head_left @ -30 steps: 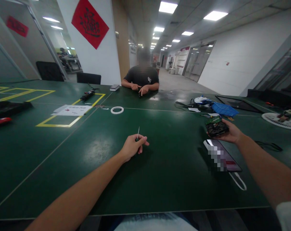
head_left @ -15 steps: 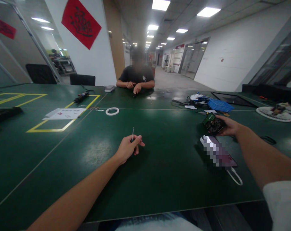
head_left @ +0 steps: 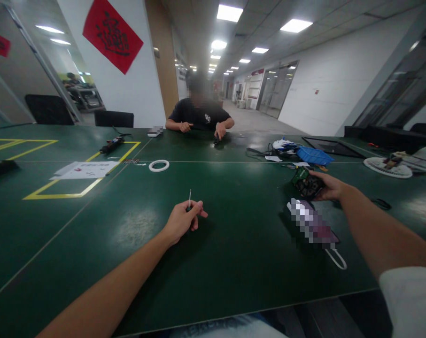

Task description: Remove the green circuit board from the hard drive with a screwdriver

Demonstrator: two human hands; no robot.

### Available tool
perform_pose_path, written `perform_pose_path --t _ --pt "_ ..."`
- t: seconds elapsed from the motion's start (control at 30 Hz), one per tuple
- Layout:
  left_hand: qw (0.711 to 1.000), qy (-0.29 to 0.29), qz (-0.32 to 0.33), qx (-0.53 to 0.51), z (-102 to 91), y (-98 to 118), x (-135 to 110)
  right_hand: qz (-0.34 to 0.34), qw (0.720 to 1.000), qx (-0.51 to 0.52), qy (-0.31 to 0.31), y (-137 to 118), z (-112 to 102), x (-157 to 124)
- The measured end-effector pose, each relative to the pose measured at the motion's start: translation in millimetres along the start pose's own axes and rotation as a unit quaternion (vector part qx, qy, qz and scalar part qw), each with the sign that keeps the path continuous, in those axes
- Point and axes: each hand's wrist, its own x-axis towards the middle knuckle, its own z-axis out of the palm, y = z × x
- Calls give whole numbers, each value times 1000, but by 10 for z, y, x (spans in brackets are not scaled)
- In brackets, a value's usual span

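My left hand (head_left: 182, 219) rests on the green table (head_left: 234, 244), fingers curled round a small screwdriver (head_left: 189, 199) whose thin metal shaft points up. My right hand (head_left: 327, 186) is stretched out to the right and grips a small dark device with a green circuit board (head_left: 306, 182), held just above the table. A phone (head_left: 313, 223) with a white cable lies flat just in front of that hand.
A white tape ring (head_left: 159, 165) lies mid-table. Papers (head_left: 84, 169) sit inside a yellow-taped rectangle at left. A blue tray (head_left: 313, 155) and cables lie at far right. Another person (head_left: 198, 115) sits across the table, hands on it.
My right hand has tilted the circuit-board device and carried it slightly away from me. My left hand keeps the screwdriver upright in place. The person opposite has spread their hands apart.
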Motion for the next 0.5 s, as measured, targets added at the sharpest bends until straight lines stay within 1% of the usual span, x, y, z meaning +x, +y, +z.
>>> perform_pose_path --t 0.03,0.07,0.1,0.17,0.23,0.3,0.4,0.5 --pt "1000 1 0 0 2 4 -2 38 996 71 -24 4 -11 1" --pt "1000 2 -1 1 4 8 -3 56 992 111 -28 6 -15 -1" --pt "1000 2 -2 1 7 12 -3 66 989 133 -21 3 -13 -8" --pt "1000 2 -4 1 13 16 -2 89 985 145 5 -15 10 -34" --pt "1000 3 -4 0 17 13 1 116 983 137 30 -45 49 -74" --pt "1000 3 -3 1 17 6 3 128 983 127 38 -77 87 -113" --pt "1000 -4 -3 0 9 -3 5 122 986 107 33 -107 123 -145" --pt "1000 -9 -2 0 -3 0 3 94 995 32 21 -111 129 -148"
